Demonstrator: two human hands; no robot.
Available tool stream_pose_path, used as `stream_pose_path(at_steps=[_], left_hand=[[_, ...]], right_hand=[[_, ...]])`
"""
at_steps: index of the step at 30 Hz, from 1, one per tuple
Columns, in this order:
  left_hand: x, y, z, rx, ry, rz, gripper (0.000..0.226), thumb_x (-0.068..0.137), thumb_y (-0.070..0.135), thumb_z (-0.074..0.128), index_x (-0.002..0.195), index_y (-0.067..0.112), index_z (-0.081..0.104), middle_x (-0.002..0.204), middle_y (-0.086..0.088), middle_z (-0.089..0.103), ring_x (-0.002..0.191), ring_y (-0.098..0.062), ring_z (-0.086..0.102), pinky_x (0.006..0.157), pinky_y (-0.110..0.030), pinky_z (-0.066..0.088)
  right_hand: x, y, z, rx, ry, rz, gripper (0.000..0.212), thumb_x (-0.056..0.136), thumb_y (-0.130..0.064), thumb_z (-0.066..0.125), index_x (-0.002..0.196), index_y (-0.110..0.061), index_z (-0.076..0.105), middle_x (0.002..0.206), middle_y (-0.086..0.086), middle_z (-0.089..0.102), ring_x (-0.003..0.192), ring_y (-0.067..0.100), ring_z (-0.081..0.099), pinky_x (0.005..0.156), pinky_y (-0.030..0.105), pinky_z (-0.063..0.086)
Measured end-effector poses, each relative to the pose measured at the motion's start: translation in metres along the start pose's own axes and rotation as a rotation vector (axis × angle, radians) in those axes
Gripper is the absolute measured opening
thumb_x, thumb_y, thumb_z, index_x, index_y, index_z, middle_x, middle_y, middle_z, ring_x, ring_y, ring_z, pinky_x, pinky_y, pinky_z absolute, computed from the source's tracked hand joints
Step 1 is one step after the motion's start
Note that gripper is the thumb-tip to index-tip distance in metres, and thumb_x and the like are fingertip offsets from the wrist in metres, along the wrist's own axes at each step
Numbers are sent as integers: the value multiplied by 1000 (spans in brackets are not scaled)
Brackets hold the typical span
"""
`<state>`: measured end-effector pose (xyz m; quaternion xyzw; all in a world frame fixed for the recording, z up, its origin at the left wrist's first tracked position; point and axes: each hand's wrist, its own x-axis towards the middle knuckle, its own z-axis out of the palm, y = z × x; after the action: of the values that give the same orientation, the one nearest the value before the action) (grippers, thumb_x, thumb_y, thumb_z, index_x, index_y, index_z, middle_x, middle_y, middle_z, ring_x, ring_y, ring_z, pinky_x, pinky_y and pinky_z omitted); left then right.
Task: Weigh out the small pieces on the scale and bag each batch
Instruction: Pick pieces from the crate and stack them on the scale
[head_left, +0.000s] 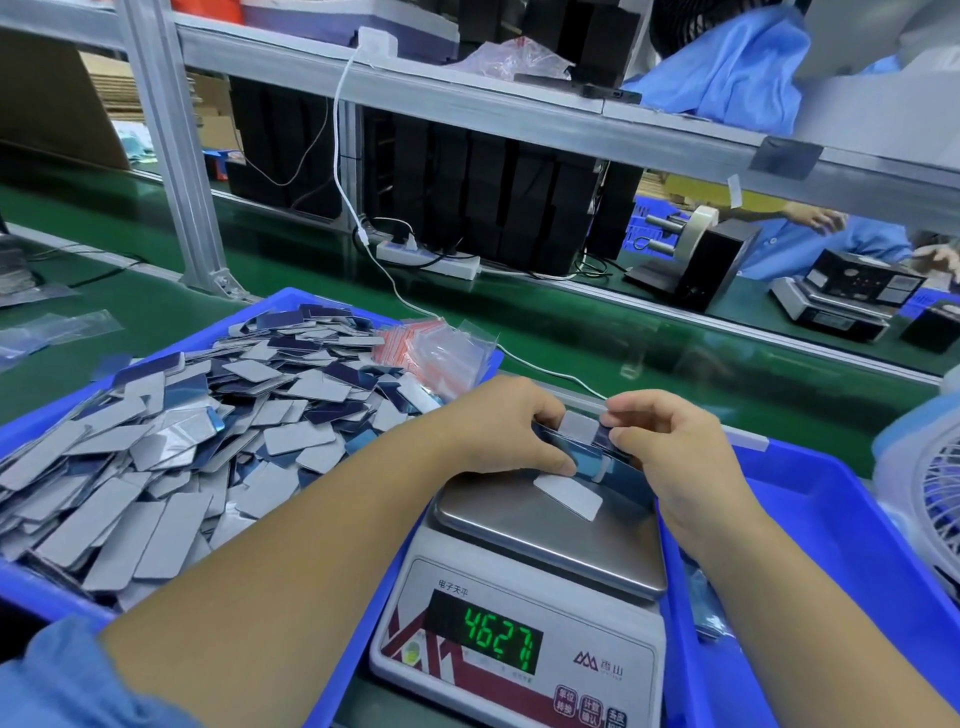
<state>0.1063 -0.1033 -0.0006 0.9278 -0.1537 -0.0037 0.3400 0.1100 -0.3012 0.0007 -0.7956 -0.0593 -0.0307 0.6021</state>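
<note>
Head view: my left hand (498, 426) and right hand (670, 441) both pinch a stack of small pieces (582, 441) between them, just above the scale (519, 623) pan. Its long axis runs side to side, tipped down toward my right. One loose piece (569, 496) lies flat on the pan, and the display reads green digits. I judge this batch weighed but not yet bagged; the blue bin (31, 421) at my left holds a deep heap, and empty bags (441, 348) wait at its far corner
</note>
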Motion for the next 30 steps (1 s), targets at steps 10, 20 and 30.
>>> stream_pose_path(at_steps=[10, 20, 30], left_hand=[[-1, 0, 1, -75, 37, 6, 37, 69, 39, 88, 91, 35, 58, 80, 16, 56, 66, 7, 52, 55, -12, 35], [-3, 6, -1, -48, -25, -7, 27, 80, 43, 79, 85, 17, 71, 84, -4, 71, 79, -22, 64, 73, -42, 54], [-1, 0, 0, -17, 28, -2, 29, 77, 42, 80, 74, 19, 64, 67, 5, 60, 58, -8, 49, 56, -28, 40]], right_hand=[[-3, 0, 2, -260, -74, -76, 24, 89, -11, 62, 83, -31, 73, 76, -18, 72, 80, 4, 65, 67, 20, 45], [-2, -8, -15, -489, -223, -102, 14, 97, -41, 54, 89, -42, 65, 84, -26, 69, 83, -1, 63, 71, 23, 46], [-5, -11, -20, -530, -254, 11, 39, 91, -64, 49, 88, -29, 67, 63, -16, 58, 57, 5, 50, 63, 29, 44]])
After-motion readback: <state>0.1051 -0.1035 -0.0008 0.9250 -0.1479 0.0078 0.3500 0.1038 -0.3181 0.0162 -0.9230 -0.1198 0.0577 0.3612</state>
